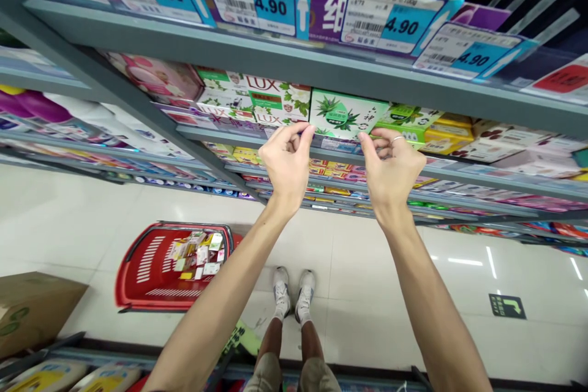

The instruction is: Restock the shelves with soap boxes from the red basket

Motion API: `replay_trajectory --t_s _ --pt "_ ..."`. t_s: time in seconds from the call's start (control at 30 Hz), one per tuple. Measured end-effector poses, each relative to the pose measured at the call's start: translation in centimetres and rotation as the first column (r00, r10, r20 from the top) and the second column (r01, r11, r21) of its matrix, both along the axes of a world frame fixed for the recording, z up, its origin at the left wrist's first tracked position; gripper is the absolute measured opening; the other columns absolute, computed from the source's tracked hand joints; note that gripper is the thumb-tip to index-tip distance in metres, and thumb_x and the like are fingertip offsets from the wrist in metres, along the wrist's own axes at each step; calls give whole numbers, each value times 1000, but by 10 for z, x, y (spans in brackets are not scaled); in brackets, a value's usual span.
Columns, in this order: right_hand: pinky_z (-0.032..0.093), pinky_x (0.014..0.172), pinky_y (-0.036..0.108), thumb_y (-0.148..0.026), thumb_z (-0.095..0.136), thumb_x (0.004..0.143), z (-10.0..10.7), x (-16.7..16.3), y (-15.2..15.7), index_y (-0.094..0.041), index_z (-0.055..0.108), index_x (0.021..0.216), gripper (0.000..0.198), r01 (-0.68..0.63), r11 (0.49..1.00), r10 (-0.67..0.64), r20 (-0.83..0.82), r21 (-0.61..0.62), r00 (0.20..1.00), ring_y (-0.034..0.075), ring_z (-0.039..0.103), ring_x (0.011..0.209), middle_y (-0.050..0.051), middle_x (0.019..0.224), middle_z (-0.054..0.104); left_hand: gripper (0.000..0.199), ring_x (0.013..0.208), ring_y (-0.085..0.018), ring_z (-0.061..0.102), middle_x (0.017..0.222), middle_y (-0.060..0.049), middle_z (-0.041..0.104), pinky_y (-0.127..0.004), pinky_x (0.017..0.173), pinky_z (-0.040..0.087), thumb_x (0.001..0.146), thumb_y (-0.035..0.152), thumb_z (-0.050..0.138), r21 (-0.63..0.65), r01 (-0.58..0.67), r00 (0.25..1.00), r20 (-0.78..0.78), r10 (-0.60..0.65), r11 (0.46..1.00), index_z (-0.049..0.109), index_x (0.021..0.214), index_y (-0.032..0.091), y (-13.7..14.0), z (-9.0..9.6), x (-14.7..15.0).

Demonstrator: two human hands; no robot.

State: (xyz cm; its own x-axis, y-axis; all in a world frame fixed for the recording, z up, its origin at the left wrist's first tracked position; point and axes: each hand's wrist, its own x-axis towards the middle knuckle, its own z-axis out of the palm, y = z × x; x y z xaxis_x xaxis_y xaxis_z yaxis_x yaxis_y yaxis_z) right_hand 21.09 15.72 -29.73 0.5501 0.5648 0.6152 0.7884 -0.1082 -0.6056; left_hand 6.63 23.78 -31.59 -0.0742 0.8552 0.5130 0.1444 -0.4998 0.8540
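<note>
A pale green soap box (348, 109) with aloe leaves printed on it sits at the front of a shelf. My left hand (288, 159) is closed, thumb and forefinger pinched at the box's lower left corner. At its lower right side, my right hand (394, 162), wearing a ring, has its fingers curled with the thumb against the front edge. The box lies between both hands. Stacked LUX soap boxes (278, 98) adjoin it on the left, and bright green soap boxes (407, 116) stand on the right.
Price labels (271, 3) line the shelf edge above. Yellow boxes (448, 133) are farther right. On the floor at left stands a red shopping basket (131, 263) with several small boxes inside. A cardboard carton (41, 306) is at lower left, and another shelf runs behind my feet.
</note>
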Motion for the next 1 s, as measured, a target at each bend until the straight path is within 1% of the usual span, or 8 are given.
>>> replay_trajectory --t_s 0.23,0.37,0.53,0.63,0.7,0.77,0.9,1.0 --pt "50 61 28 -44 70 97 -2 1 4 -18 73 100 26 -8 1000 8 2 4 1000 11 59 58 -2 71 69 20 63 -12 51 72 0 64 -28 62 43 95 39 73 13 -8 999 -35 9 1000 80 91 21 4 -3 1" --pt "52 61 28 -44 72 95 -1 -1 -1 -18 72 101 27 -34 998 36 -40 50 999 12 61 59 -2 72 69 21 62 -12 52 74 0 65 -28 60 42 96 40 72 49 -9 998 -60 12 999 80 93 21 -3 -2 -4" --pt "50 53 27 -45 70 96 4 -23 -19 -21 74 108 27 -6 992 16 -81 123 997 12 61 58 0 75 71 22 53 -8 44 67 3 61 -25 50 36 94 42 74 22 -153 988 12 153 988 80 101 22 -6 14 -43" --pt "50 53 26 -40 68 98 6 -46 -14 -21 77 103 22 -115 990 119 -46 82 992 11 59 54 -1 71 70 26 56 -8 47 67 3 60 -23 51 37 92 45 76 -7 -199 980 29 199 980 80 101 21 12 25 -67" --pt "51 55 26 -38 66 99 7 -61 -2 -20 77 104 22 -187 980 188 -17 64 982 10 57 53 -2 69 70 29 59 -9 50 68 2 60 -23 53 40 91 47 77 -16 -171 985 24 172 985 80 100 20 26 29 -75" --pt "51 55 26 -39 63 101 8 -72 14 -20 76 114 26 -215 975 215 0 54 977 10 56 52 -1 70 71 31 59 -9 51 67 2 59 -23 54 41 90 48 78 -34 -124 992 21 125 992 80 101 19 36 29 -77" --pt "53 61 30 -42 54 106 15 -83 37 -24 68 135 37 -195 981 194 99 -1 976 13 57 54 2 76 74 37 55 -9 48 63 4 55 -23 52 42 89 52 78 -76 -34 999 11 35 997 79 105 19 44 23 -72" --pt "54 65 32 -41 51 107 23 -84 47 -26 66 139 39 -170 985 175 221 -42 960 16 62 57 3 77 75 39 55 -9 46 63 4 54 -24 52 41 90 54 76 -105 5 1000 22 -2 994 79 105 18 48 18 -70"
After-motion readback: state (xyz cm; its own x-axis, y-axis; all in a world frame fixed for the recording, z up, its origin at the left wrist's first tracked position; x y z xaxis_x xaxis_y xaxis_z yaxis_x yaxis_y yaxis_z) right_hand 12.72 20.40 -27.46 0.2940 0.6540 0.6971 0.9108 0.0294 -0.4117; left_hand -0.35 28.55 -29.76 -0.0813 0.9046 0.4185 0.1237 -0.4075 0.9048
